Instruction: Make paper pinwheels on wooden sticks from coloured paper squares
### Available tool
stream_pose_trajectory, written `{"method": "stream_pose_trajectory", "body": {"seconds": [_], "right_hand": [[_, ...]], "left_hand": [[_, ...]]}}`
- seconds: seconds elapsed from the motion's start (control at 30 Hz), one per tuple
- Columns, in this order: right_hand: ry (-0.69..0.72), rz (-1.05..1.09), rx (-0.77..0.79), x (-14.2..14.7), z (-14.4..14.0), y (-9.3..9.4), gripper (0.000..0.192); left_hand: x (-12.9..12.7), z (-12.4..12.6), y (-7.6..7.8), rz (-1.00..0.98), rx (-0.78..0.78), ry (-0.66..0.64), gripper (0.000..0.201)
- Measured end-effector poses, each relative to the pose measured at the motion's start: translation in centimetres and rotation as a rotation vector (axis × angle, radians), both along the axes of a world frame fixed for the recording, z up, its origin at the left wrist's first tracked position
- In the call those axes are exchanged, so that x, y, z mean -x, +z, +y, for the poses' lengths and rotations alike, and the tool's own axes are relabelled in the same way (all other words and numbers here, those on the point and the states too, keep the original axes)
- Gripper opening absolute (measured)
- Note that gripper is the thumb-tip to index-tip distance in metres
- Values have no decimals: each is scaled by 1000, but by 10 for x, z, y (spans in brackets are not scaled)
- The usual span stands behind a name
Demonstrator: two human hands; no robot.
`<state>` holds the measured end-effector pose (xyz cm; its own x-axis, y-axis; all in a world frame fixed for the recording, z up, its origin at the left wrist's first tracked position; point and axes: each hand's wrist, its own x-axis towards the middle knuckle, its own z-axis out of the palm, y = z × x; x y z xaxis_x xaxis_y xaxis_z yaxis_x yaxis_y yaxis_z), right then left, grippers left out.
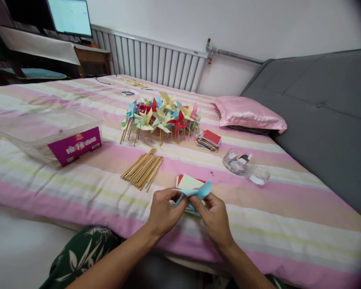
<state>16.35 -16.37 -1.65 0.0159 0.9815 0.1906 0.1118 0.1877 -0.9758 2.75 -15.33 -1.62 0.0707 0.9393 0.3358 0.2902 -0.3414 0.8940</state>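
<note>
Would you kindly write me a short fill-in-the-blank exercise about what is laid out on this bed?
1. Both hands, left hand and right hand, fold a sheet of ____ paper.
2. The bundle of wooden sticks lies to the ____ of the paper stack.
3. The finished pinwheels lie between the plastic box and the ____ pillow.

Missing words: blue; left; pink
</note>
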Motion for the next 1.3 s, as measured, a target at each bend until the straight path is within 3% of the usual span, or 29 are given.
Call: {"method": "stream_pose_trajectory", "body": {"seconds": [0.37,0.8,1.03,1.17,1.3], "right_hand": [[-3,13,23,1,0,0,18],[2,65,74,-3,2,-1,20],[53,208,163,-7,7,-8,19],[113,305,256,-6,7,-2,23],[205,394,314,-6,7,6,29]], "left_hand": [[-4,-2,-2,33,-61,90,15],[-7,-4,-1,9,1,38,18],[-5,2,-1,-190,300,-150,15],[-7,6,0,-437,502,-172,15],[-6,9,3,-524,598,-159,16]]}}
